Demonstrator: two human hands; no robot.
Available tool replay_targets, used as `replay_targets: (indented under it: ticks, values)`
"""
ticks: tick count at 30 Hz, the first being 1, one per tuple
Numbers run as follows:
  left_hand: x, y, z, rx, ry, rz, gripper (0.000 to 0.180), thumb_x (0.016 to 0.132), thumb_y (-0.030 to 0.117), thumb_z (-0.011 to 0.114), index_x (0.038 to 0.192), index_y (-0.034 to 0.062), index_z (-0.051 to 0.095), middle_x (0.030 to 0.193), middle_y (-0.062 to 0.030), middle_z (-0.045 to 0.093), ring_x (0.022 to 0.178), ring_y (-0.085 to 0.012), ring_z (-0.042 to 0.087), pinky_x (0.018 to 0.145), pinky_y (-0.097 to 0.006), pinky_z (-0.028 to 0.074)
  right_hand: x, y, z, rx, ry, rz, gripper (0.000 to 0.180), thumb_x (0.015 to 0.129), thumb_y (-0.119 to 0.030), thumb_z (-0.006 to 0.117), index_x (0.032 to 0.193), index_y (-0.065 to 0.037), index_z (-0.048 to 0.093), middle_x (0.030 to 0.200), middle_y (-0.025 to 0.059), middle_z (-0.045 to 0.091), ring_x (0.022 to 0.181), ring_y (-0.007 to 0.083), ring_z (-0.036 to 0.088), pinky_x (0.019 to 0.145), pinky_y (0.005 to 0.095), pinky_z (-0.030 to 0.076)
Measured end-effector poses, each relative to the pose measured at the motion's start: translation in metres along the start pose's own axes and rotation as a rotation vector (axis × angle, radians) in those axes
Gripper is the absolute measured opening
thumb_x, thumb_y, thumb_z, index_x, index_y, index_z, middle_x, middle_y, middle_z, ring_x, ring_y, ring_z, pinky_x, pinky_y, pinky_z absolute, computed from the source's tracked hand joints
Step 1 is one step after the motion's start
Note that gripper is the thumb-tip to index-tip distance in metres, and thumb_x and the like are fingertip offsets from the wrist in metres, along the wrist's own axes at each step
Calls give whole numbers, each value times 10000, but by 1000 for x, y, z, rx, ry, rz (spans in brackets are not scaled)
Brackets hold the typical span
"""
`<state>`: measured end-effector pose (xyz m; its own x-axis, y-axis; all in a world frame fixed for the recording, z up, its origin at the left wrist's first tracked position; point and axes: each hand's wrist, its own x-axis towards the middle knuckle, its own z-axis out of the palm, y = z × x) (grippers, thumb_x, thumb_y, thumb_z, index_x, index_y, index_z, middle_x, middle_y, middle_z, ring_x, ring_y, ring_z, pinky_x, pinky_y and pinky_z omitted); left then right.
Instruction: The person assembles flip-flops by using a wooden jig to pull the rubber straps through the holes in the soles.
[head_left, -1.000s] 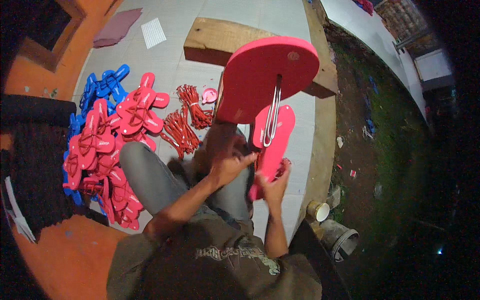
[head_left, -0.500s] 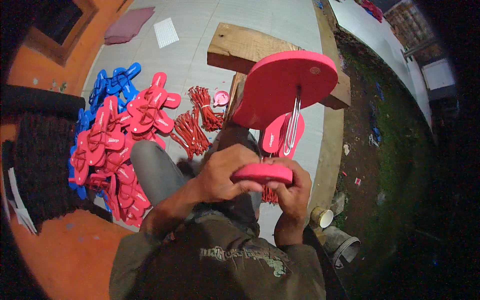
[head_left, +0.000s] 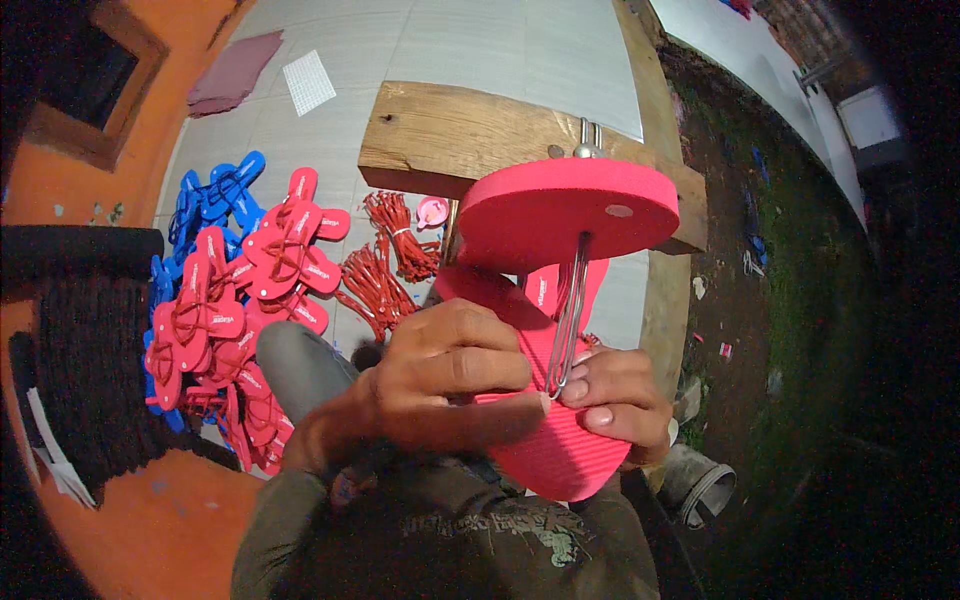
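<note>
A pink flip-flop sole (head_left: 575, 205) is threaded on a looped metal rod (head_left: 570, 320) fixed to a wooden beam (head_left: 450, 130). It appears bent back under itself, its ridged lower part (head_left: 555, 450) facing up near my chest. My left hand (head_left: 450, 375) is closed on the left edge of this lower part, thumb stretched toward the rod's tip. From the right, my right hand (head_left: 625, 400) grips the opposite edge, fingertips on the ridged face beside the tip. Whether the tip enters the lower part, I cannot tell. Another pink sole (head_left: 545, 287) shows partly behind the rod.
Pink flip-flops (head_left: 205, 320) and blue flip-flops (head_left: 225, 195) lie heaped on the left. Bundles of red straps (head_left: 375, 285) and a small pink cup (head_left: 432, 211) sit nearer the middle. A grey bucket (head_left: 705, 490) stands lower right, past the floor's edge.
The sole's lower part has turned from edge-on to ridged face up and moved closer to the rod's tip. My hands have shifted along its edges, and the camera view has moved a little.
</note>
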<state>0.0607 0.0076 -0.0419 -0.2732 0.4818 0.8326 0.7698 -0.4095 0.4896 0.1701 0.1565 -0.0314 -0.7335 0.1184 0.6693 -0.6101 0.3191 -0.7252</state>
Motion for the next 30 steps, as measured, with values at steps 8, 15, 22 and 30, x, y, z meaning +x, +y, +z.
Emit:
replay_targets:
  ticks: [8, 15, 22, 30]
  values:
    - [29, -1, 11, 477, 337, -217, 511, 535, 399, 782, 871, 113, 524, 856, -51, 424, 827, -223, 364, 732, -356, 323, 15, 19, -1, -481, 403, -59, 586, 678, -359, 719, 1111, -83, 437, 1034, 87, 424, 904, 164, 416, 787, 327, 362]
    - [15, -39, 11, 747, 477, -376, 543, 549, 131, 755, 949, 46, 399, 900, -81, 377, 846, -214, 369, 787, -324, 319, 33, 56, 13, -744, 534, -33, 699, 667, -230, 752, 1225, -72, 362, 868, 2, 367, 819, 130, 372, 766, 288, 315]
    - [-94, -112, -41, 328, 738, -561, 193, 836, 169, 535, 705, 70, 434, 627, 52, 347, 571, -75, 317, 531, -241, 296, -63, 100, 23, -316, 776, 161, 507, 801, -159, 621, 1205, -18, 349, 900, 20, 401, 807, 123, 394, 774, 276, 363]
    - [-310, -215, -41, 945, -247, -1605, 396, 765, 360, 479, 857, -3, 605, 853, -230, 597, 828, -381, 578, 728, -442, 452, -147, 112, 37, -441, 538, 599, 95, 778, -88, 586, 842, -19, 603, 737, 75, 595, 661, 172, 557, 611, 278, 436]
